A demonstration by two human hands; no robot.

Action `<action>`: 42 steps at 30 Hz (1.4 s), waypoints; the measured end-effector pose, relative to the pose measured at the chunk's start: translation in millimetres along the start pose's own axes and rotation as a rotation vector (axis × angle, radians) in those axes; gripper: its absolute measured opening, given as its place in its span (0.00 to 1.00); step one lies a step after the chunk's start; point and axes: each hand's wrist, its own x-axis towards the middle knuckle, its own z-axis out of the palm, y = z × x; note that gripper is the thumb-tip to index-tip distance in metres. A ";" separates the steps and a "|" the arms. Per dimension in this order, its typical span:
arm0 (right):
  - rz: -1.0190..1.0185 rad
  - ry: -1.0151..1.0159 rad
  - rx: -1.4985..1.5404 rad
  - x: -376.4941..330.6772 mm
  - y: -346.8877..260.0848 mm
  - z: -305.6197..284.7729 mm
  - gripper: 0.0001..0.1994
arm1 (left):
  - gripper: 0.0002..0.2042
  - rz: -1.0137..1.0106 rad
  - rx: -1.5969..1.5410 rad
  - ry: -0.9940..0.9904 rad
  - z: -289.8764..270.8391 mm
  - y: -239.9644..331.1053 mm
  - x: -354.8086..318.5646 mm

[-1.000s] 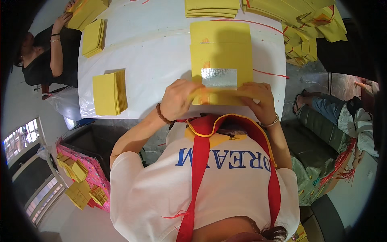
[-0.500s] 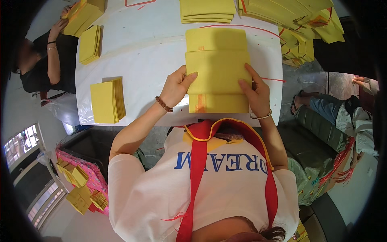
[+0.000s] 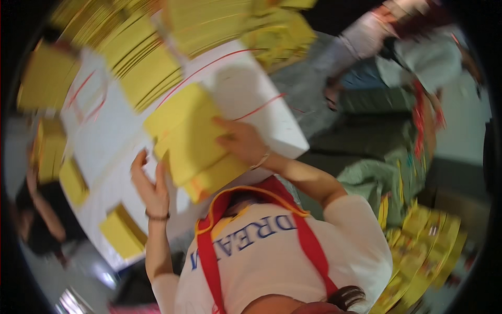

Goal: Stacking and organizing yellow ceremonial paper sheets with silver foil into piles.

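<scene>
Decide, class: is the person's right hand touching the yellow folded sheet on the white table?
Touching. The head view shows the right hand lying flat on top of the yellow folded sheet, fingers spread across its surface with no gap visible, though the picture is blurred.

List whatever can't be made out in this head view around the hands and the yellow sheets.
- Right hand: lies on the yellow sheets; motion blur hides any grip.
- Left hand: raised at the sheets' edge; contact unclear.
- Sheet count and any markings: blurred.
- Yellow stacks at the top: smeared, cut by the rim.
- Person at the left edge: blurred, darkened.
</scene>
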 end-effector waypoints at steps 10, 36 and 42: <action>0.093 -0.048 -0.123 -4.8 -13.8 -3.7 0.24 | 0.21 0.444 0.431 -0.355 53.4 12.0 -12.6; -0.302 -0.230 -0.303 -45.3 -12.2 -10.6 0.27 | 0.25 0.749 0.696 -0.464 53.3 21.3 -5.1; -0.217 -0.009 0.294 -32.3 -6.8 -38.0 0.28 | 0.21 0.672 0.558 -0.398 49.4 22.7 3.1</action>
